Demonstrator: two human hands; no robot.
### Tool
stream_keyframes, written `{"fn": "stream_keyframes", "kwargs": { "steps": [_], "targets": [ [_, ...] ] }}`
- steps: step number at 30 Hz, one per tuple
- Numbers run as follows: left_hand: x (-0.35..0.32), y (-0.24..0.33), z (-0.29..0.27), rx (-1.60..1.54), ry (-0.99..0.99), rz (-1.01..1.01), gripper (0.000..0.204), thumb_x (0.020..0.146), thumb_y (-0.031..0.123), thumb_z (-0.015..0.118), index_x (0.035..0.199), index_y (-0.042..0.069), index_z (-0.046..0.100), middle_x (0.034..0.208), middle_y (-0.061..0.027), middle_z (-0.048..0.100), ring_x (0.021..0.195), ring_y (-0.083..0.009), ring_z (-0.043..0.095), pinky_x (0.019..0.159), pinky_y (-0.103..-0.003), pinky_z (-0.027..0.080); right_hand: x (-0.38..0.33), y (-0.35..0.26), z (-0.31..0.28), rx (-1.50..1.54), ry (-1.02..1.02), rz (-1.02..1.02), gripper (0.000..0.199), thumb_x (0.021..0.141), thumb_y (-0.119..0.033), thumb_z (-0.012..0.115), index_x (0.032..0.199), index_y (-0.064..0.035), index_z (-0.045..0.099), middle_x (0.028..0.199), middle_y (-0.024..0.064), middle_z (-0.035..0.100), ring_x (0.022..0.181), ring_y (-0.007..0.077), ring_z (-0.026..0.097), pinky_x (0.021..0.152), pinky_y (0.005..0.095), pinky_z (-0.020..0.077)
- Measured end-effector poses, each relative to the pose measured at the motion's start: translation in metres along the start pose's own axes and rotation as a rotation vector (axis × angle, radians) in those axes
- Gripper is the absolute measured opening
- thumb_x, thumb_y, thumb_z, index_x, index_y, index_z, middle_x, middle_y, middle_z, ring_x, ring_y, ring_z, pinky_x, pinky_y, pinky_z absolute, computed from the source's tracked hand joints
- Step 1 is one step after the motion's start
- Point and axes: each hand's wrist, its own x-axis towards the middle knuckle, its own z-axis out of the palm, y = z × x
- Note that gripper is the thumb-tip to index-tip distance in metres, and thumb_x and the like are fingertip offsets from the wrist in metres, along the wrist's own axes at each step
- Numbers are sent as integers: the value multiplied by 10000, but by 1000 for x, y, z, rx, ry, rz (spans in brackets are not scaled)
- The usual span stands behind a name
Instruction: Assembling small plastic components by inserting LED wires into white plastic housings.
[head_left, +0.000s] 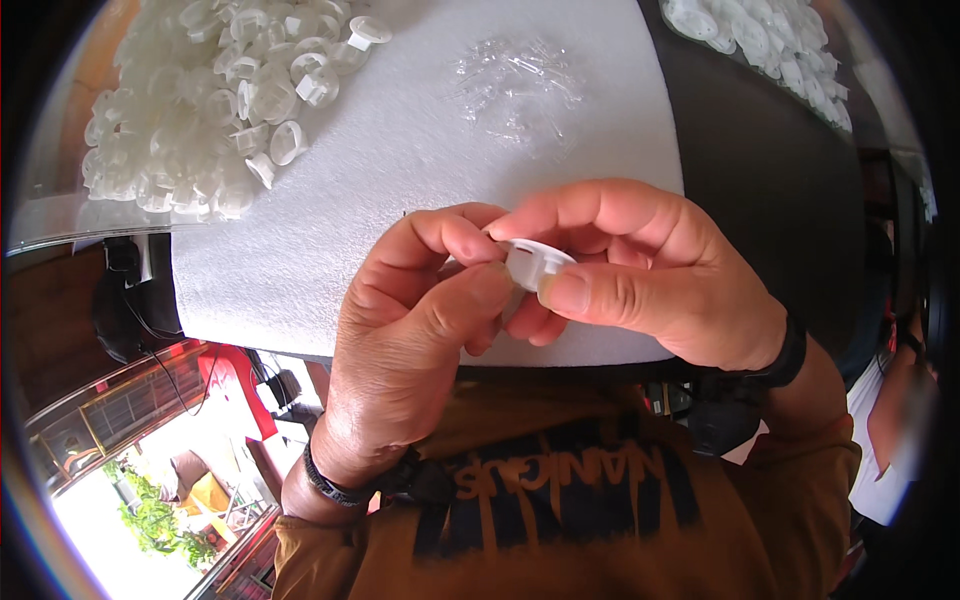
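A small white plastic part (528,266) with a round flange and a boxy body is between my two hands, just above the near side of the white table mat. My right hand (665,265) grips it, the thumb pressed on its right side and the fingers curled behind. From the left, the thumb and forefinger of my left hand (410,290) close in a pinch against the part's left edge. Whether a smaller piece sits between those fingertips is hidden.
Many similar white parts (200,110) lie heaped at the far left. On the white mat (400,150) is a loose pile of small clear plastic pieces (520,85). Another heap of whitish parts (765,50) is at the far right, beyond the dark tabletop (770,190). Someone else's arm (890,410) shows at the right edge.
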Motion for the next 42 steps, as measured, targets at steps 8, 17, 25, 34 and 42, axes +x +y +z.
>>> {"fn": "stream_keyframes", "kwargs": {
  "steps": [8,17,25,34,42],
  "targets": [
    [-3,30,-5,459,46,56,237,792,49,577,1026,18,552,1093,-53,546,727,-34,459,660,-185,389,0,-6,1,26,-18,143,307,843,-72,593,1130,0,509,976,111,595,862,174,601,768,313,516],
    [37,54,-1,1545,-172,687,418,793,83,596,1198,40,507,1293,-171,439,1182,-290,441,945,-355,380,-6,-8,1,-162,-174,245,289,818,-157,666,1022,-6,529,876,0,527,807,46,519,714,189,444],
    [43,43,-1,1691,-255,640,426,784,155,618,1179,34,515,1276,-158,459,1157,-343,441,959,-393,355,-7,-9,2,-140,-153,308,299,784,-118,684,1032,-3,564,895,33,606,842,93,559,794,249,437],
    [19,46,-1,1632,-264,589,284,723,19,646,1003,15,599,1034,-133,592,972,-304,550,824,-355,434,-9,-4,0,-156,-308,308,301,804,-113,668,1049,20,553,886,33,609,821,89,553,753,234,441],
    [45,40,10,1653,-220,716,193,722,-24,621,911,-1,591,827,-129,564,762,-289,550,661,-363,437,-7,-6,3,-167,-294,323,289,804,-99,664,1045,19,555,883,39,611,823,91,557,741,230,443]
  ]
}}
